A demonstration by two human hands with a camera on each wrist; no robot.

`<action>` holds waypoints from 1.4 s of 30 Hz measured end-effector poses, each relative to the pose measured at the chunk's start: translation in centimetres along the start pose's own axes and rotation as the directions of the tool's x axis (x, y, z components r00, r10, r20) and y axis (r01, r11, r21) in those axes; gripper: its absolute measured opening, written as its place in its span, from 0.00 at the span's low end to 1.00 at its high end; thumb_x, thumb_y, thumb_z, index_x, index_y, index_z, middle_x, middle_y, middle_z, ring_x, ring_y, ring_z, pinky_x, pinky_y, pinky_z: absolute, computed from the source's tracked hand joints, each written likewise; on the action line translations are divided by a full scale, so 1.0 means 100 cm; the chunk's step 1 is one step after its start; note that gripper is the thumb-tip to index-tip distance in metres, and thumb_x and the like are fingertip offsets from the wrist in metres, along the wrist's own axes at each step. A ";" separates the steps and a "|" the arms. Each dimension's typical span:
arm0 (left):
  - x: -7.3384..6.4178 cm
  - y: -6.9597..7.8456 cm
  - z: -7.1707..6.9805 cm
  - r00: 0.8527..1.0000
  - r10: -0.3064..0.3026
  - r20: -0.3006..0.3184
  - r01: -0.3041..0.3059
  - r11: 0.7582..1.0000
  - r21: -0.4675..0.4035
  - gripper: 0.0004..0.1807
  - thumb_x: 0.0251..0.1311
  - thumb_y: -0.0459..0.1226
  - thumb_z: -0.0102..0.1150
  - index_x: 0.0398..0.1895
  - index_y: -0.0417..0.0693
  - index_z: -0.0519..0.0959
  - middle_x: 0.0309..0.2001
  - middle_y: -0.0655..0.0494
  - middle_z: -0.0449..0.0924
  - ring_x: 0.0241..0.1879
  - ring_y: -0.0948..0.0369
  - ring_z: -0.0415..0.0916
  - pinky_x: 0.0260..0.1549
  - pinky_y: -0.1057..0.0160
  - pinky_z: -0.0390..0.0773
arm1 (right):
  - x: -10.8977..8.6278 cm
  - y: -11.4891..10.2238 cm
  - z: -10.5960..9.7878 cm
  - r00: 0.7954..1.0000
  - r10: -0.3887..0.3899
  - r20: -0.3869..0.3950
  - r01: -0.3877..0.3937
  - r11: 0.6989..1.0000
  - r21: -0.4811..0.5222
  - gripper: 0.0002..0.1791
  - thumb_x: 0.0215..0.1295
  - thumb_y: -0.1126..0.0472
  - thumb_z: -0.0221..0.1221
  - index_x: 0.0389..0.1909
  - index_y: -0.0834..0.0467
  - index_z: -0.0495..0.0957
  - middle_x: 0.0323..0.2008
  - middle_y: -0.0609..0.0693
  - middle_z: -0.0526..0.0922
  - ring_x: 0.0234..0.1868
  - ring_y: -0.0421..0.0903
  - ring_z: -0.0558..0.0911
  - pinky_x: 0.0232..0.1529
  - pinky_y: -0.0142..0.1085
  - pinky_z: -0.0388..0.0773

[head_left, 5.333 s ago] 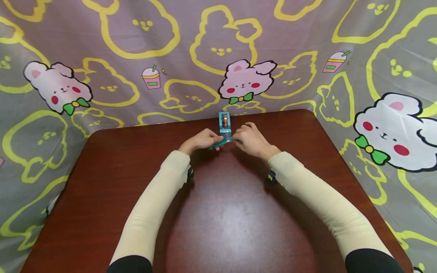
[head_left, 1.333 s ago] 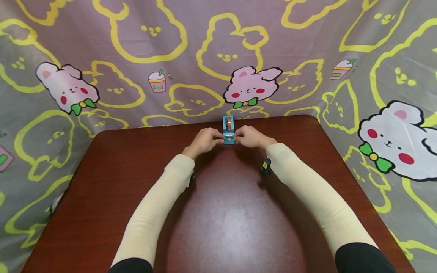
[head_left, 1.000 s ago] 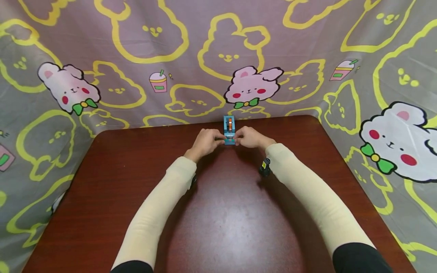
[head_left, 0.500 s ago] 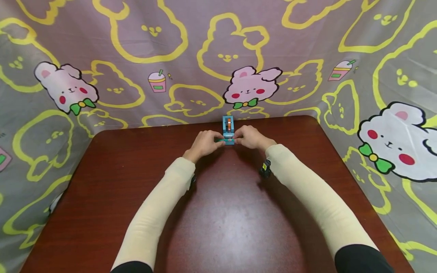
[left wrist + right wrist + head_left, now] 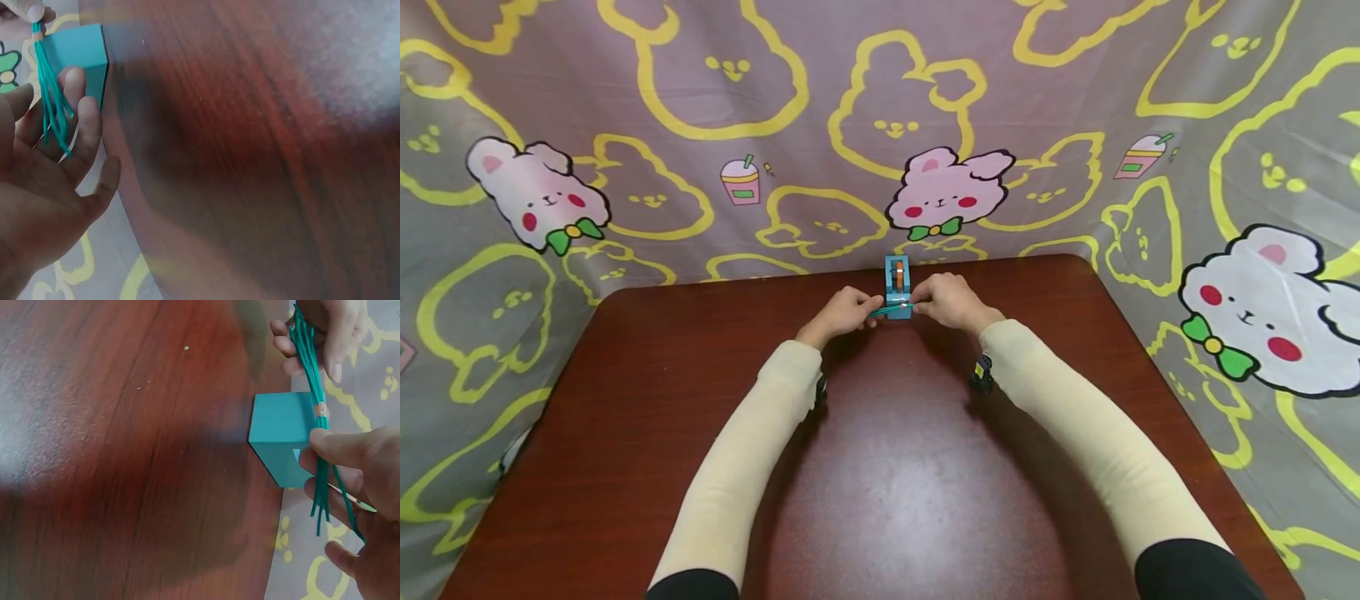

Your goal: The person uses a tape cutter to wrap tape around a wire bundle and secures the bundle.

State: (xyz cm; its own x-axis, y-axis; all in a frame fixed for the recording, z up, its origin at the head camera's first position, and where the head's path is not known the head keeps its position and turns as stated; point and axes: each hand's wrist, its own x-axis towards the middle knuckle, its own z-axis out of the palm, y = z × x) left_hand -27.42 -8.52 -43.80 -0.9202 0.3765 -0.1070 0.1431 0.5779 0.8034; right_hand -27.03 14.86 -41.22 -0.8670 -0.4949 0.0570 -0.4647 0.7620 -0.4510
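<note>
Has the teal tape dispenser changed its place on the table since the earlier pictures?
No. The teal tape dispenser stands near the far edge of the table, below the pink rabbit print, as before; small shifts come from the head camera.

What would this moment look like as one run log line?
left hand: pinches green strand bundle | right hand: pinches same bundle | bundle: at teal tape dispenser | surface: brown table
</note>
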 end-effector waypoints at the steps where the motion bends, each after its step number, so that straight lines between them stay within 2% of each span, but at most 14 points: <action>1: 0.000 0.000 -0.001 1.000 -0.013 0.016 0.013 1.000 -0.015 0.26 0.77 0.47 0.49 0.40 0.34 0.87 0.29 0.45 0.84 0.25 0.58 0.74 0.31 0.60 0.76 | -0.001 0.000 0.001 1.000 -0.009 -0.011 0.009 0.999 -0.037 0.08 0.68 0.62 0.65 0.44 0.55 0.89 0.42 0.47 0.88 0.47 0.48 0.82 0.57 0.50 0.71; 4: 0.002 -0.001 -0.003 0.997 -0.038 0.061 0.040 0.999 -0.033 0.26 0.78 0.47 0.48 0.41 0.33 0.87 0.30 0.45 0.84 0.26 0.58 0.75 0.35 0.56 0.79 | -0.002 -0.002 0.005 0.998 -0.047 -0.038 0.041 0.988 -0.151 0.08 0.67 0.61 0.66 0.45 0.52 0.89 0.44 0.45 0.88 0.50 0.48 0.83 0.64 0.56 0.62; 7: 0.004 -0.001 -0.005 0.994 -0.053 0.091 0.056 0.998 -0.037 0.24 0.78 0.46 0.48 0.42 0.34 0.87 0.33 0.44 0.85 0.28 0.58 0.76 0.38 0.55 0.80 | -0.003 -0.003 0.008 0.995 -0.085 -0.059 0.068 0.968 -0.240 0.07 0.67 0.61 0.67 0.43 0.51 0.89 0.42 0.44 0.88 0.48 0.47 0.84 0.66 0.61 0.56; 12: 0.007 -0.001 -0.005 0.991 -0.060 0.115 0.065 0.997 -0.032 0.23 0.78 0.45 0.48 0.44 0.34 0.86 0.39 0.43 0.85 0.30 0.60 0.76 0.40 0.55 0.80 | -0.006 -0.005 0.011 0.990 -0.110 -0.088 0.080 0.953 -0.291 0.05 0.65 0.61 0.68 0.40 0.52 0.89 0.39 0.45 0.89 0.45 0.46 0.85 0.67 0.61 0.56; 16: 0.007 -0.002 -0.007 0.993 -0.049 0.109 0.054 0.998 -0.038 0.23 0.78 0.44 0.48 0.43 0.33 0.86 0.34 0.47 0.84 0.29 0.61 0.75 0.41 0.54 0.80 | -0.006 -0.007 0.012 0.991 -0.102 -0.087 0.073 0.956 -0.285 0.07 0.65 0.61 0.68 0.43 0.53 0.89 0.41 0.45 0.89 0.46 0.47 0.85 0.67 0.60 0.57; 21: 0.003 0.001 -0.009 0.997 -0.019 0.081 0.024 0.998 -0.056 0.24 0.78 0.44 0.49 0.40 0.30 0.84 0.26 0.51 0.79 0.25 0.62 0.71 0.38 0.53 0.78 | -0.006 -0.010 0.009 0.996 -0.055 -0.075 0.036 0.973 -0.227 0.07 0.67 0.58 0.67 0.43 0.54 0.88 0.39 0.46 0.88 0.45 0.49 0.85 0.62 0.58 0.62; 26: 0.002 0.003 -0.008 0.999 -0.006 0.053 0.010 0.997 -0.072 0.23 0.77 0.43 0.50 0.40 0.29 0.83 0.32 0.38 0.80 0.23 0.63 0.68 0.29 0.62 0.73 | -0.005 -0.010 0.006 0.999 0.017 -0.041 -0.023 0.986 -0.168 0.10 0.71 0.55 0.62 0.44 0.55 0.87 0.39 0.46 0.87 0.44 0.49 0.83 0.56 0.56 0.65; 29: 0.002 0.002 -0.006 1.000 0.008 0.023 -0.005 0.996 -0.089 0.21 0.76 0.42 0.53 0.41 0.28 0.83 0.34 0.34 0.79 0.23 0.63 0.67 0.26 0.66 0.70 | -0.004 -0.010 0.005 0.999 0.039 -0.017 -0.041 0.987 -0.157 0.12 0.73 0.54 0.59 0.45 0.55 0.87 0.40 0.47 0.87 0.45 0.50 0.83 0.54 0.56 0.65; 33: 0.003 -0.002 -0.004 0.999 0.036 -0.027 -0.039 0.995 -0.089 0.18 0.74 0.40 0.56 0.40 0.30 0.84 0.30 0.40 0.78 0.21 0.63 0.66 0.24 0.66 0.68 | -0.004 -0.011 0.004 0.999 0.045 -0.011 -0.046 0.986 -0.161 0.12 0.73 0.55 0.59 0.45 0.56 0.87 0.41 0.48 0.87 0.46 0.51 0.82 0.56 0.58 0.64; 37: 0.003 -0.005 -0.002 0.996 0.030 -0.082 -0.037 0.996 -0.086 0.14 0.71 0.40 0.60 0.39 0.35 0.86 0.25 0.51 0.78 0.21 0.62 0.66 0.23 0.66 0.66 | -0.003 -0.009 0.006 0.999 0.044 -0.022 -0.047 0.984 -0.171 0.11 0.73 0.55 0.60 0.46 0.56 0.86 0.43 0.48 0.87 0.48 0.51 0.82 0.59 0.60 0.62; 40: 0.002 -0.007 -0.001 0.993 0.015 -0.115 -0.028 0.994 -0.109 0.12 0.69 0.39 0.63 0.40 0.37 0.88 0.27 0.51 0.83 0.25 0.60 0.71 0.24 0.65 0.65 | -0.003 -0.008 0.008 0.999 0.040 -0.030 -0.044 0.984 -0.175 0.11 0.73 0.54 0.60 0.46 0.55 0.86 0.44 0.48 0.87 0.49 0.51 0.82 0.61 0.60 0.60; 42: 0.002 -0.008 0.000 0.992 0.015 -0.127 -0.031 0.992 -0.125 0.12 0.68 0.38 0.64 0.42 0.37 0.88 0.31 0.46 0.86 0.30 0.57 0.75 0.26 0.65 0.67 | -0.003 -0.007 0.009 0.999 0.036 -0.036 -0.042 0.984 -0.175 0.11 0.73 0.54 0.60 0.45 0.55 0.85 0.43 0.48 0.87 0.49 0.51 0.82 0.63 0.60 0.59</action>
State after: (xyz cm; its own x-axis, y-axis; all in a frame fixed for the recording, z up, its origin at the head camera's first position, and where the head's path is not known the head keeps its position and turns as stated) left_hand -27.70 -8.85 -44.46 -0.9567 0.2905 -0.0195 0.1251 0.4706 0.8734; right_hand -26.28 14.10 -41.73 -0.8892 -0.4516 0.0729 -0.4521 0.8433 -0.2905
